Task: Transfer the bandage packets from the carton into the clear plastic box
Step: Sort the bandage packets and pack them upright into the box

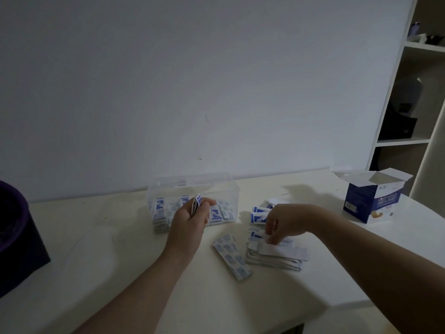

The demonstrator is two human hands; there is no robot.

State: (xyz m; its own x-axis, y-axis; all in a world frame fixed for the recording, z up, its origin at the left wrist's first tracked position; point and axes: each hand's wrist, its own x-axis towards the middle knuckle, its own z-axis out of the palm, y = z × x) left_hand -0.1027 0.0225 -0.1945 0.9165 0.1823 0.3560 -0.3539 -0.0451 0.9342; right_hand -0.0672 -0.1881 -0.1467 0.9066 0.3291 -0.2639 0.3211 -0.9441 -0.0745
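Dim room: plain white wall filled the far half, w/ an open shelf unit at the far right. Across the near half ran the white table. At its left edge sat a dark purple object, cut off by the frame; couldn't tell what it was.

Mid-table by the wall stood the clear plastic box, open-topped, w/ bandage packets already stacked inside, mostly along its near and left sides. Well apart at the far right stood the carton, flaps open. Its inside wasn't visible, so couldn't tell if any pkts remained in it.

Right of centre, btw box and carton, lay a loose pile of packets, w/ a few blue-faced ones at its far edge. One long strip lay flat just left of the pile, on a diagonal.

Just near of the box hovered the left hand, fingers curled round a small stack held on edge. Reaching down onto the pile, the right hand pinched the top packet or two; exact count unclear.

Judgement: approx. mid-task. A fair share was boxed, but the pile, the strip and the held stack were all yet to go in. Likely step: gathering pkts from the pile into the small stack before dropping them in the box.
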